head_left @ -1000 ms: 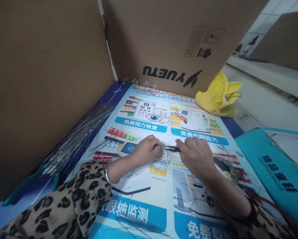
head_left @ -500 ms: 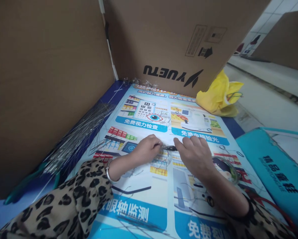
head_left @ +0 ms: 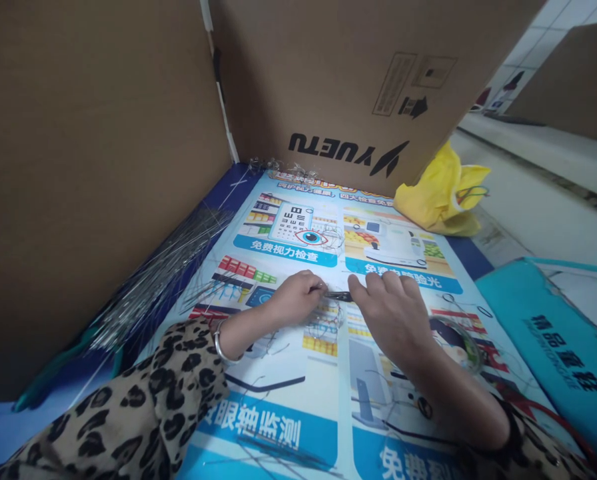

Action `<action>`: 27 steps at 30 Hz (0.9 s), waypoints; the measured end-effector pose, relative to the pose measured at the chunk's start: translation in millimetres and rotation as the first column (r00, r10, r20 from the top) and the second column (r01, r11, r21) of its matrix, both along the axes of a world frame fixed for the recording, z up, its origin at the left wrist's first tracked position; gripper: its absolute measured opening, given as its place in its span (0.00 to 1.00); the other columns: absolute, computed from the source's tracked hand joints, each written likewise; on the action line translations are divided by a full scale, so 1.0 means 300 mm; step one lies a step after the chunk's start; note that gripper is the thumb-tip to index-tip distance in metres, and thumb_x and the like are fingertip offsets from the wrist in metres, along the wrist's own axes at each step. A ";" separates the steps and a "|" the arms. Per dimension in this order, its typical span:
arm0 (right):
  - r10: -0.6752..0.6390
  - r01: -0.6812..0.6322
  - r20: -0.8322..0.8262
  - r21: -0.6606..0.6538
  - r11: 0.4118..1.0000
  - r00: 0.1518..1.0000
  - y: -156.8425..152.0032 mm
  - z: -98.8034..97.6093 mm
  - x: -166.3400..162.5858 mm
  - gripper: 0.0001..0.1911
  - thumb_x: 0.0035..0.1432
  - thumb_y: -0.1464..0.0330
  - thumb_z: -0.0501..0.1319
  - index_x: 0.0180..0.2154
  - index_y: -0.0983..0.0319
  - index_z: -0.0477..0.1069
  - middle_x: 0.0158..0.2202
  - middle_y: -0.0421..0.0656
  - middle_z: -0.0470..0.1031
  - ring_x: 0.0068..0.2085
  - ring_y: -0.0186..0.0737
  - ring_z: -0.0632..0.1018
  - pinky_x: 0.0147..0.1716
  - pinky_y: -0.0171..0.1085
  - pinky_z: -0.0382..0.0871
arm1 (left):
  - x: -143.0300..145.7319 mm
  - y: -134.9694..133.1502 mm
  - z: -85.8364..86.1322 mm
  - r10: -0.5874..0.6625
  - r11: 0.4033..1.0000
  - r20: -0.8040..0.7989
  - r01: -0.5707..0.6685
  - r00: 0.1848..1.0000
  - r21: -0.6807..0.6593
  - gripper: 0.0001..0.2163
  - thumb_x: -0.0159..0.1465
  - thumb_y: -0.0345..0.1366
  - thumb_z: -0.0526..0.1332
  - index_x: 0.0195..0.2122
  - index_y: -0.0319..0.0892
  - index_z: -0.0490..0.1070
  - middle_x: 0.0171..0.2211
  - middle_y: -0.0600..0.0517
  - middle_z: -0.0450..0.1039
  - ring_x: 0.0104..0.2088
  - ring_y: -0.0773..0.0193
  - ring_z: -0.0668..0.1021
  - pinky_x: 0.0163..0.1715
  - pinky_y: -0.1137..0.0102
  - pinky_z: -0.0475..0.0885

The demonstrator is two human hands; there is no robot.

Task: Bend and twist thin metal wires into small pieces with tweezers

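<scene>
Near the middle of the poster, my left hand (head_left: 298, 297) is closed in a pinch on a thin metal wire, of which only a small glint shows at the fingertips. Wrapped round the pliers (head_left: 339, 296) is my right hand (head_left: 391, 308), palm down, with the handles hidden under it. The dark, narrow jaws point left and meet the left fingertips. What exactly lies between the jaws is too small to make out. Bent pieces of wire (head_left: 326, 321) lie on the poster just below the hands.
A bundle of straight wires (head_left: 153, 280) lies at the left. Cardboard walls (head_left: 348, 73) stand behind and left. A yellow bag (head_left: 436, 197), a teal shoebox (head_left: 543, 327) and a round clear dish (head_left: 471, 343) are on the right. More wires (head_left: 283, 450) lie in front.
Both hands keep almost the same place and grip, with the jaws still at the left fingertips. The whole view has shifted very slightly.
</scene>
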State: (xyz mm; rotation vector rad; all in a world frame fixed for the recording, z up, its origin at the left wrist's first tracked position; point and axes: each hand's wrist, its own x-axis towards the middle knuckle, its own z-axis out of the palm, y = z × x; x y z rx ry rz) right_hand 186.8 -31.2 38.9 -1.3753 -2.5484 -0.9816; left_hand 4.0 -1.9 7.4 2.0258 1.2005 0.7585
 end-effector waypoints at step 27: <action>0.031 -0.033 0.026 0.082 0.996 0.999 0.031 0.041 -0.019 0.12 0.56 0.74 0.52 0.40 0.64 0.70 0.26 0.47 0.68 0.30 0.40 0.61 0.28 0.40 0.43 | 0.006 -0.015 0.018 0.184 0.963 0.218 -0.132 0.958 -0.234 0.08 0.54 0.32 0.53 0.23 0.38 0.68 0.20 0.55 0.64 0.24 0.69 0.66 0.24 0.75 0.62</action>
